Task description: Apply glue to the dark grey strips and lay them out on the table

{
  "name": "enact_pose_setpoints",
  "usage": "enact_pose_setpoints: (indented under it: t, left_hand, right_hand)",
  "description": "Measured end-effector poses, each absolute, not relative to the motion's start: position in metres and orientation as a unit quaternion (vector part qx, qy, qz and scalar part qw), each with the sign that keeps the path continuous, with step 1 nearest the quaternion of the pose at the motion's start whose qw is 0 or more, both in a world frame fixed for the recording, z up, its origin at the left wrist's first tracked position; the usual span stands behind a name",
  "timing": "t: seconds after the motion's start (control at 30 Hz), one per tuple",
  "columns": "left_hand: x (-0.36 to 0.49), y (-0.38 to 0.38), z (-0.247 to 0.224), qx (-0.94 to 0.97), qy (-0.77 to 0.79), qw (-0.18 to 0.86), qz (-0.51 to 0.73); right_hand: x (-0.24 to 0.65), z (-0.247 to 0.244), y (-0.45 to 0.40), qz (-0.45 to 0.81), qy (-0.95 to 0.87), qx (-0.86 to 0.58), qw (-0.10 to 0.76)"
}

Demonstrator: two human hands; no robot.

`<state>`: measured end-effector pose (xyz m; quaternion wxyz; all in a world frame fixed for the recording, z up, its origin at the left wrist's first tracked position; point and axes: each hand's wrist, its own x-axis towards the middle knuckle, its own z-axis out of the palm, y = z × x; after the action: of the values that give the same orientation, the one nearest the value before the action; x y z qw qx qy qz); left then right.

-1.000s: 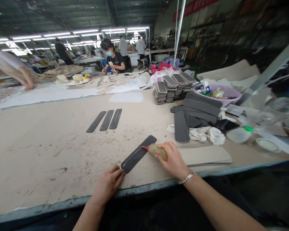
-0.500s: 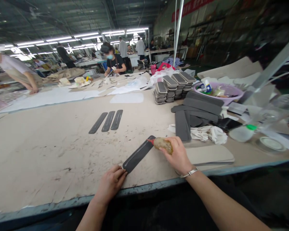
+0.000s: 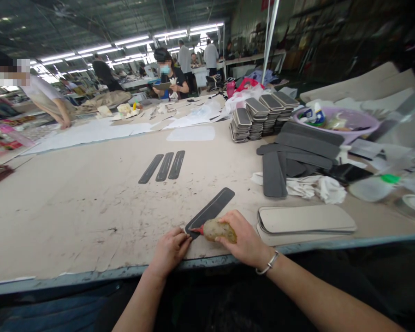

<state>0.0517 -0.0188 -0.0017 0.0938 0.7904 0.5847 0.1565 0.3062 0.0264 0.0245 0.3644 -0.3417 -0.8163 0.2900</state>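
A dark grey strip [image 3: 212,206] with rounded ends lies slanted near the table's front edge, a thin shiny line running along its border. My left hand [image 3: 171,249] pinches the strip's near end between thumb and fingers. In my right hand [image 3: 244,240] is a stained squeeze bottle [image 3: 217,230] with a red nozzle, tipped sideways. The nozzle tip is at the strip's near end, close to my left fingertips. Farther up the table lie three similar dark strips [image 3: 165,167] with shiny lines on them.
To the right are loose dark pieces [image 3: 297,150], a pile of beige panels [image 3: 306,219], white cloth [image 3: 318,188] and a clear bottle with a green cap [image 3: 373,186]. Behind stand stacked panels [image 3: 259,115] and a purple basin [image 3: 359,133]. Co-workers stand across the table.
My right hand has brought the bottle's nozzle from the strip's far end down to its near end. My left hand still holds the near end. The view has shifted slightly.
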Motion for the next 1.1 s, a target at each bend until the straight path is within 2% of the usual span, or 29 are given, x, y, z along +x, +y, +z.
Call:
enact_pose_setpoints:
  t: [0.33,0.73,0.9,1.1]
  left_hand:
    - [0.052,-0.017,0.000,0.786,0.589,0.096,0.161]
    - [0.055,-0.012,-0.001,0.765,0.621,0.115,0.128]
    - [0.058,-0.012,0.000,0.752,0.638,0.123,0.112]
    - [0.059,-0.012,-0.004,0.756,0.635,0.109,0.117]
  right_hand:
    - [0.327,0.037,0.024,0.268,-0.822,-0.368,0.343]
    - [0.367,0.027,0.071,0.102,-0.756,-0.507,0.401]
    - [0.352,0.030,0.059,0.177,-0.768,-0.449,0.421]
    - [0.327,0.028,0.039,0.253,-0.808,-0.379,0.373]
